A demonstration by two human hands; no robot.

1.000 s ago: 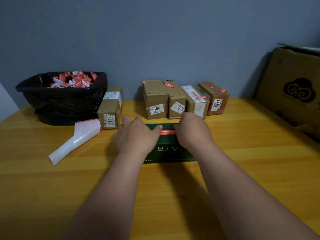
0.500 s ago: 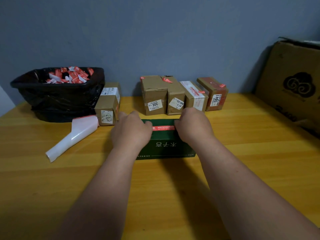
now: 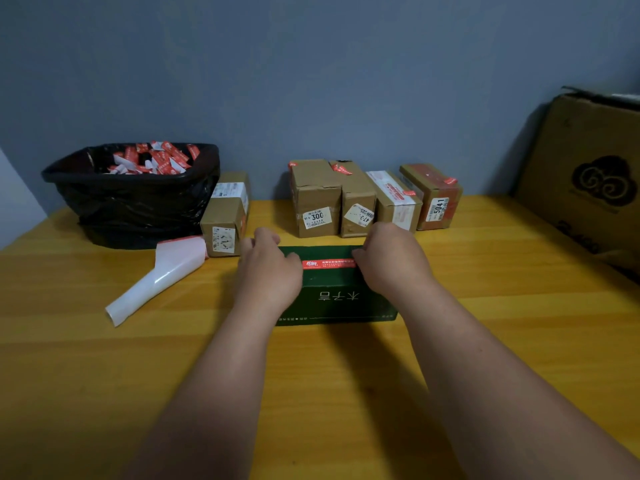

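A dark green box (image 3: pixel 341 301) with pale printed characters lies flat on the wooden table (image 3: pixel 485 306). A red tape strip (image 3: pixel 329 264) runs across its top near the far edge. My left hand (image 3: pixel 268 271) covers the box's left end, with fingers curled over the far left corner and knuckles beside the strip's left end. My right hand (image 3: pixel 391 261) sits on the right end, its curled fingertips pinching the strip's right end. Both forearms hide the box's side edges.
Several taped brown parcels (image 3: pixel 315 199) stand in a row along the wall, and another parcel (image 3: pixel 225 216) sits left of them. A black-lined bin (image 3: pixel 135 202) holds red and white scraps. A rolled white sheet (image 3: pixel 159 278) lies at the left. A large carton (image 3: pixel 592 174) leans at the right.
My left fingers went from lying flat on the box to curled. The hands drew slightly apart, so more of the red strip shows between them.
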